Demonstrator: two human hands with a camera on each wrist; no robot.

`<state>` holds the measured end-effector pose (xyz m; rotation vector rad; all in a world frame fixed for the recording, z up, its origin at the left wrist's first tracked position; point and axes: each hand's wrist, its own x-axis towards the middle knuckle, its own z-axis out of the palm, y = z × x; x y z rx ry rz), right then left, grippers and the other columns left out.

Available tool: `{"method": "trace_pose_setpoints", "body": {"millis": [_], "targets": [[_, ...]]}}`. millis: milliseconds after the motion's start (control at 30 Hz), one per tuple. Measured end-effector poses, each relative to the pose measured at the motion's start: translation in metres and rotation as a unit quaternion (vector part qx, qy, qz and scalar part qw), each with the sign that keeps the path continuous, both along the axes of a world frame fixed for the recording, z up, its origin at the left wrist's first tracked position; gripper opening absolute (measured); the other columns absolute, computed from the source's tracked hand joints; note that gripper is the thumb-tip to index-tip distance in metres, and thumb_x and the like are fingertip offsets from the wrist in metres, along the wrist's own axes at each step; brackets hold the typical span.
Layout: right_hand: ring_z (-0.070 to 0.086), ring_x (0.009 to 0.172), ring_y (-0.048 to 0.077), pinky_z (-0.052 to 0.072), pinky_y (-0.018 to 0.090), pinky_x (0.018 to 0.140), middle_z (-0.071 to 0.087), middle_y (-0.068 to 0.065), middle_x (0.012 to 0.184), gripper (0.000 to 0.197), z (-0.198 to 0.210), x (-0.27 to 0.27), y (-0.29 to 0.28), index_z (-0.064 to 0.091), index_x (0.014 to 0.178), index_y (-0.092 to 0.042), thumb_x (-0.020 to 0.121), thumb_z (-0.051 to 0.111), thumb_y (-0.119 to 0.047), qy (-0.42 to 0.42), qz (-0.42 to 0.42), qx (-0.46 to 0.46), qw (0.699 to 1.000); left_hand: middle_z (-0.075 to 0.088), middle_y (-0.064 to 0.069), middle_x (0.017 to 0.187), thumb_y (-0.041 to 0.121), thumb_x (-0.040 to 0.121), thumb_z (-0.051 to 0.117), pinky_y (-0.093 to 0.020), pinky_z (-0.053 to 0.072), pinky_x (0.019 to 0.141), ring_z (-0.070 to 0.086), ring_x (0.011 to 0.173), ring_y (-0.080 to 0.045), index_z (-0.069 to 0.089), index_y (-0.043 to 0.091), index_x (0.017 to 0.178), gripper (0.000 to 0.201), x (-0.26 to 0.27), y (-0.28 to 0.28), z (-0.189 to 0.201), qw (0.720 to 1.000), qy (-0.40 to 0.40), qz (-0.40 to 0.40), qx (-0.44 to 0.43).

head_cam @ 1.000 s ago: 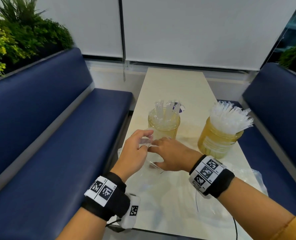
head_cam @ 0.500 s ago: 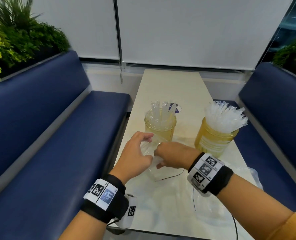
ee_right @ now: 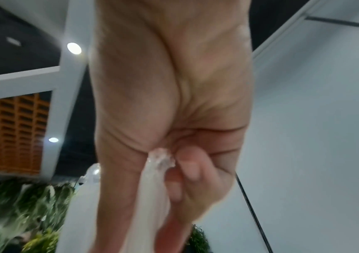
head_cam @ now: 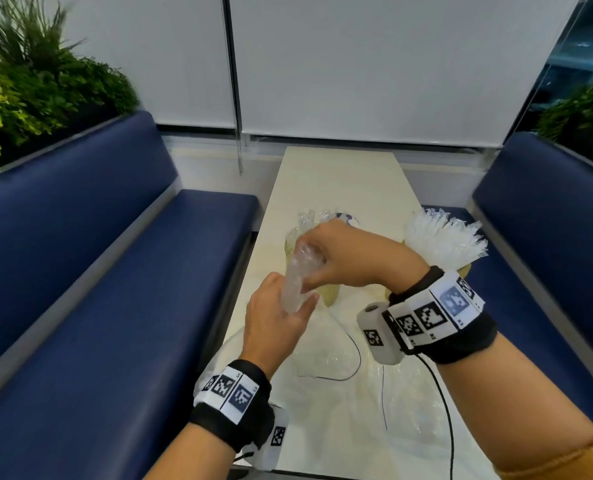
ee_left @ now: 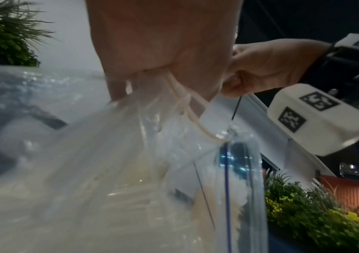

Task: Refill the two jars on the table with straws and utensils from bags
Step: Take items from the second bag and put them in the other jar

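Note:
Both hands are raised in front of the left jar (head_cam: 329, 293), a yellowish glass jar with clear-wrapped utensils (head_cam: 305, 219) standing in it. My right hand (head_cam: 323, 261) pinches the top of a bundle of clear-wrapped pieces (head_cam: 297, 275); its fingers (ee_right: 187, 171) curl round that bundle (ee_right: 156, 181). My left hand (head_cam: 288, 306) grips the mouth of the clear zip bag (ee_left: 109, 171) around the bundle's lower part, and the bag hangs down to the table (head_cam: 326, 351). The right jar (head_cam: 463, 271) is packed with wrapped straws (head_cam: 444, 240).
The cream table (head_cam: 336, 181) runs away from me between two blue benches (head_cam: 115, 306) (head_cam: 548, 209). A second clear bag (head_cam: 416, 403) lies flat near the front right. A thin black cable (head_cam: 440, 393) trails from my right wrist. Plants (head_cam: 28, 91) sit behind the left bench.
Both hands have risen from the table in front of the left jar. The right hand has drawn the bundle upward while the left keeps hold of the bag.

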<state>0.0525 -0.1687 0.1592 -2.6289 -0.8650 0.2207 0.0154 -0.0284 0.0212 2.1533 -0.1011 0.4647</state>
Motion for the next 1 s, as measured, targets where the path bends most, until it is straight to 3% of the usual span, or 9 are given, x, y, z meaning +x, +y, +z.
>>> {"method": "trace_pose_setpoints", "body": {"millis": [167,300,400,467,567,667,733,867,1000], "targets": [[0.057,0.062,0.006,0.051,0.023,0.064,0.069,0.003,0.100,0.064,-0.026,0.007,-0.007,0.051,0.122,-0.025,0.072,0.088,-0.041,0.104,-0.012,0.201,0.974,0.063,0.002,0.080,0.058,0.084,0.056,-0.027,0.052,0.056,0.060,0.067,-0.011,0.063,0.022,0.097,0.039,0.007,0.003,0.005,0.998,-0.008,0.003,-0.059],[0.061,0.063,0.017,0.054,0.042,0.061,0.063,-0.002,0.070,0.050,-0.066,0.000,0.018,0.060,0.075,-0.022,0.067,0.078,-0.069,-0.001,-0.063,0.195,0.979,0.056,0.007,0.071,0.029,0.090,0.057,-0.021,0.047,0.049,0.054,0.062,-0.008,0.053,0.026,0.074,0.016,0.010,-0.001,0.013,0.997,0.019,0.004,-0.077],[0.051,0.047,0.012,0.044,0.036,0.046,0.048,-0.006,0.051,0.051,-0.080,-0.008,0.035,0.047,0.055,-0.024,0.074,0.061,-0.070,-0.116,-0.117,0.200,0.966,0.065,0.002,0.070,0.024,0.086,0.066,-0.040,0.061,0.055,0.065,0.064,-0.014,0.063,0.020,0.077,0.010,0.009,-0.001,0.010,0.993,0.030,0.010,-0.116],[0.043,0.041,0.009,0.032,0.026,0.043,0.038,-0.008,0.044,0.051,-0.076,-0.009,0.039,0.036,0.049,-0.027,0.076,0.063,-0.060,-0.153,-0.124,0.207,0.958,0.070,-0.002,0.077,0.025,0.082,0.072,-0.046,0.062,0.060,0.070,0.071,-0.019,0.066,0.017,0.086,0.011,0.008,0.001,0.010,0.989,0.048,0.003,-0.137],[0.033,0.036,0.005,0.021,0.016,0.043,0.029,-0.011,0.040,0.061,-0.057,-0.006,0.037,0.027,0.045,-0.028,0.078,0.076,-0.044,-0.188,-0.133,0.224,0.947,0.073,0.005,0.091,0.031,0.076,0.081,-0.039,0.063,0.071,0.071,0.084,-0.012,0.065,0.023,0.105,0.034,0.007,0.003,0.008,0.987,0.067,-0.010,-0.144],[0.049,0.037,0.011,0.037,0.029,0.037,0.045,-0.003,0.040,0.051,-0.028,0.006,0.029,0.045,0.046,-0.018,0.078,0.072,-0.048,-0.195,-0.125,0.270,0.935,0.070,0.006,0.096,0.047,0.068,0.084,-0.038,0.062,0.073,0.070,0.087,-0.012,0.062,0.025,0.107,0.049,0.005,0.006,0.005,0.985,0.075,-0.023,-0.156],[0.055,0.040,0.016,0.041,0.031,0.037,0.053,0.000,0.043,0.047,-0.003,0.015,0.022,0.053,0.049,-0.013,0.078,0.071,-0.046,-0.209,-0.126,0.308,0.919,0.068,0.005,0.096,0.048,0.067,0.085,-0.040,0.062,0.073,0.069,0.087,-0.013,0.061,0.025,0.104,0.050,0.004,0.008,0.004,0.986,0.083,-0.021,-0.142],[0.047,0.040,0.002,0.033,0.015,0.041,0.049,-0.014,0.047,0.040,0.053,0.033,0.001,0.050,0.050,-0.025,0.080,0.073,-0.038,-0.270,-0.153,0.381,0.871,0.065,0.014,0.103,0.038,0.070,0.090,-0.036,0.061,0.080,0.067,0.090,-0.003,0.065,0.030,0.101,0.041,0.005,0.010,0.002,0.987,0.075,-0.029,-0.139],[0.050,0.044,0.011,0.033,0.022,0.045,0.052,-0.007,0.049,0.044,0.079,0.071,-0.018,0.052,0.052,-0.019,0.081,0.067,-0.048,-0.377,-0.223,0.367,0.821,0.066,0.015,0.104,0.030,0.072,0.089,-0.036,0.060,0.081,0.066,0.091,-0.004,0.068,0.030,0.100,0.035,0.005,0.012,-0.001,0.987,0.060,-0.025,-0.150]]}}
